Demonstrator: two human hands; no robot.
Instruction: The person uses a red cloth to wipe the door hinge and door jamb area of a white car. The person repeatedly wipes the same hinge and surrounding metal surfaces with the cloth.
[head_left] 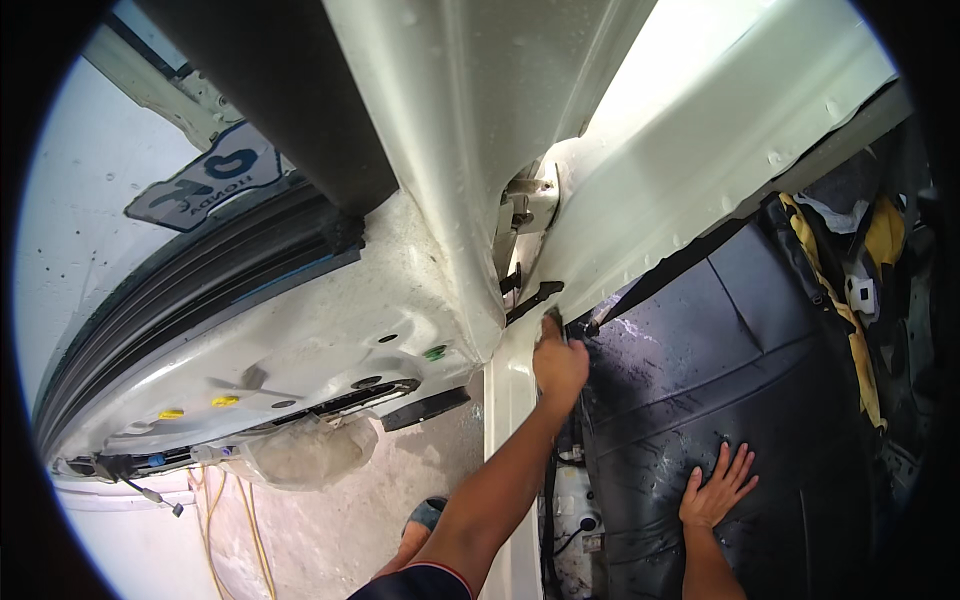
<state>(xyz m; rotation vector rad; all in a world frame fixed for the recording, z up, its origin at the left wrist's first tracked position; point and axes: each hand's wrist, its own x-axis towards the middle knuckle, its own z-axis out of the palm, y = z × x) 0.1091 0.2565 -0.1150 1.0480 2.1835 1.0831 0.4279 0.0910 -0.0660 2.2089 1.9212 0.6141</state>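
My left hand (562, 366) is closed, reaching up to the inner edge of a white car door frame (513, 385). A small dark, greenish piece (551, 320) shows at its fingertips, too little of it to name. Just above the fingers is a black door check strap (538, 300), and higher up sits a door hinge (535, 205). My right hand (716, 488) lies flat with fingers spread on a black leather-like seat (680, 410), holding nothing. Wet marks and dark specks cover the seat near my left hand.
At the left, a white car door (410, 270) stands open with its trim off; clear plastic sheeting (310, 455) hangs from it. Yellow hoses or cords (250, 530) lie on the floor below. Black-and-yellow material (830, 310) is beyond the seat. Wiring (575, 535) runs beside the sill.
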